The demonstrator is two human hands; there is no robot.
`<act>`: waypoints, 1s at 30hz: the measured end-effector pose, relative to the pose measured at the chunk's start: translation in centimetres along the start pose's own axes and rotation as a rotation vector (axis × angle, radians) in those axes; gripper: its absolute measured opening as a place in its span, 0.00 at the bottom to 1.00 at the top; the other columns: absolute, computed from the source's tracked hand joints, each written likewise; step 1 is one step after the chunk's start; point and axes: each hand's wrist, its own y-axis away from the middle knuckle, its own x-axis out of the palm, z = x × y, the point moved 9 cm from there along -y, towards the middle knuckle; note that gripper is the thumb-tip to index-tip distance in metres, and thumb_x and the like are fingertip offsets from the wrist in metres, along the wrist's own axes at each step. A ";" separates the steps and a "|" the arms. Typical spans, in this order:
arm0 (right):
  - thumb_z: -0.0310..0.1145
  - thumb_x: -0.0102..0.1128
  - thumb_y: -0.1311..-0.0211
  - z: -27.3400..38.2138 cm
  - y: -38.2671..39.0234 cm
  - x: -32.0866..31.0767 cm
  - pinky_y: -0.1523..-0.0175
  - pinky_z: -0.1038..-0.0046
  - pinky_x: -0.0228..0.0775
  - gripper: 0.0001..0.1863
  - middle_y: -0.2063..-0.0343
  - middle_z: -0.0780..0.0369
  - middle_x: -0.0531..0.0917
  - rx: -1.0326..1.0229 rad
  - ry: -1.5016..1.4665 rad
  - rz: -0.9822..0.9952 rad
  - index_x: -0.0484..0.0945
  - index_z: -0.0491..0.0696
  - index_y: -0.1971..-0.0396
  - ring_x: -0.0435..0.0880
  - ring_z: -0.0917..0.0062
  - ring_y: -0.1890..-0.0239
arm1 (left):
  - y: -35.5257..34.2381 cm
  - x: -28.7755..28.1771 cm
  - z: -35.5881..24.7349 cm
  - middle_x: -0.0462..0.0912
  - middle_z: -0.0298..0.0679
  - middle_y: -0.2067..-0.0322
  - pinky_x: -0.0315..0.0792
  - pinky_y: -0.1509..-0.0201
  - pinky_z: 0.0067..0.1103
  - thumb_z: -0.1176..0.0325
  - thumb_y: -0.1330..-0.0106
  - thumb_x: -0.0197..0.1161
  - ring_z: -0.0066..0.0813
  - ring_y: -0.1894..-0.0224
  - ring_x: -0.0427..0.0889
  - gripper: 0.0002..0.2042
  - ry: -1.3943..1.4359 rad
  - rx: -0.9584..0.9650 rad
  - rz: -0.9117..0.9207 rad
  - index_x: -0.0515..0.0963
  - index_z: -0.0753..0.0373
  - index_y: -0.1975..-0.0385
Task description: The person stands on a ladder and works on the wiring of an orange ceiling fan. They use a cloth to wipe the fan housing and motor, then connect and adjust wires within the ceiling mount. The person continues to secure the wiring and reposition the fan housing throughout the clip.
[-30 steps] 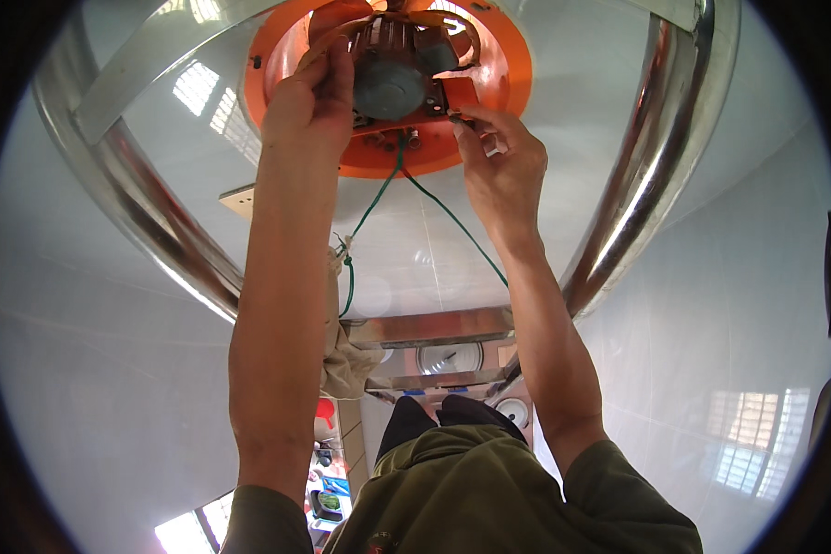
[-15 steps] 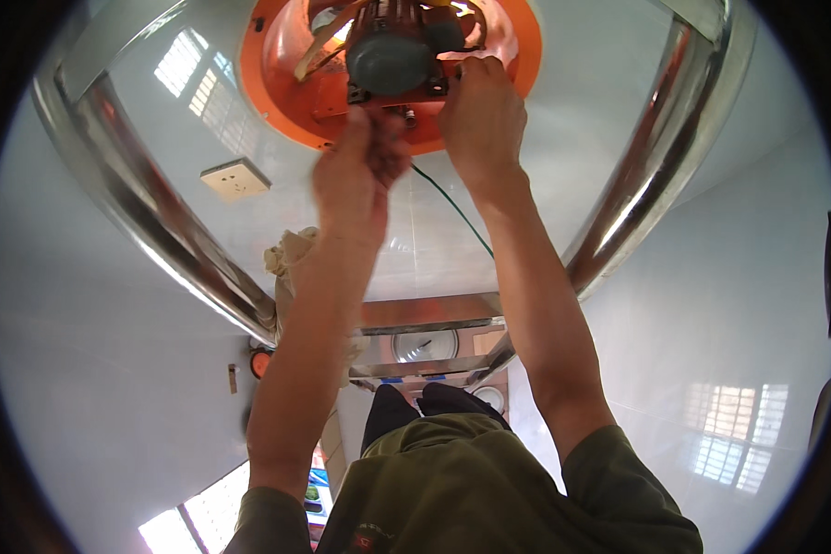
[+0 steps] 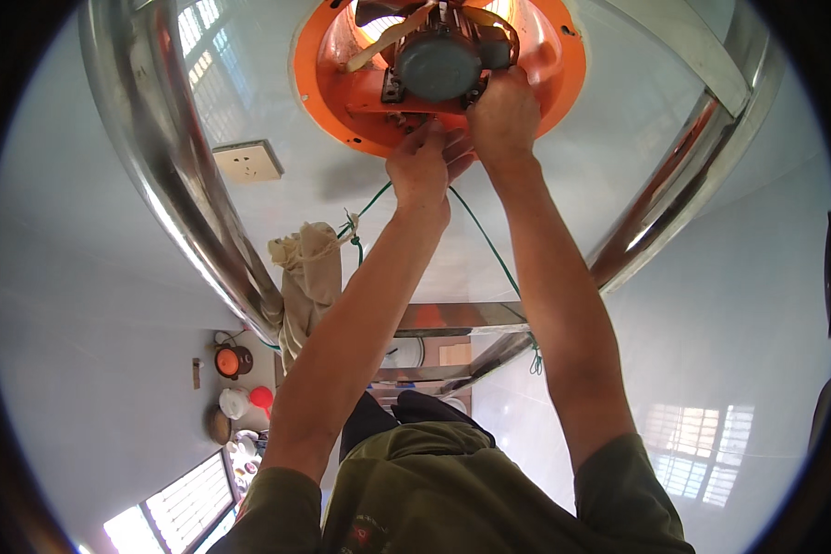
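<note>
An orange round fan housing [image 3: 328,92] is set in the pale tiled surface overhead, with a grey-blue motor [image 3: 439,65] on a bracket at its middle. My right hand [image 3: 503,115] grips the motor's lower right side. My left hand [image 3: 420,166] is just below the bracket, its fingers pinched together where a thin green wire [image 3: 485,235] comes out of the fan. The two hands touch each other. The wire runs down behind my wrists to both sides. What the fingertips pinch is hidden.
Two curved shiny steel rails [image 3: 185,194] [image 3: 674,194] frame the fan left and right. A white wall socket [image 3: 247,162] sits left of it. A beige cloth bundle [image 3: 309,272] hangs on the left rail. Small pots and jars [image 3: 234,360] stand far below.
My left hand has left the fan's left side and come down under the motor next to my right hand. My right hand has stayed on the motor.
</note>
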 end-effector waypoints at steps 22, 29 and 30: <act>0.22 0.65 0.44 0.8 0.6 -1.6 0.58 0.54 0.83 0.06 0.60 0.51 0.88 -0.148 0.136 -0.065 0.87 0.44 0.66 0.90 0.52 0.59 | 1.7 -0.5 -2.0 0.75 0.31 0.72 0.72 0.69 0.23 0.69 0.25 0.52 0.20 0.74 0.72 0.17 -0.191 -0.041 0.045 0.82 0.66 0.43; 0.23 0.66 0.48 0.8 0.9 -1.7 0.59 0.53 0.81 0.07 0.63 0.52 0.89 -0.014 -0.072 -0.279 0.87 0.44 0.68 0.89 0.52 0.63 | -1.7 1.7 0.8 0.80 0.36 0.63 0.77 0.60 0.24 0.76 0.26 0.48 0.24 0.65 0.78 0.19 0.198 -0.070 0.063 0.78 0.67 0.39; 0.23 0.66 0.50 0.6 1.0 -1.7 0.60 0.54 0.80 0.07 0.65 0.52 0.89 -0.019 -0.124 -0.346 0.87 0.44 0.68 0.88 0.52 0.64 | -1.9 2.0 0.9 0.81 0.37 0.59 0.78 0.56 0.26 0.78 0.27 0.48 0.25 0.61 0.80 0.19 0.194 -0.055 0.059 0.77 0.67 0.39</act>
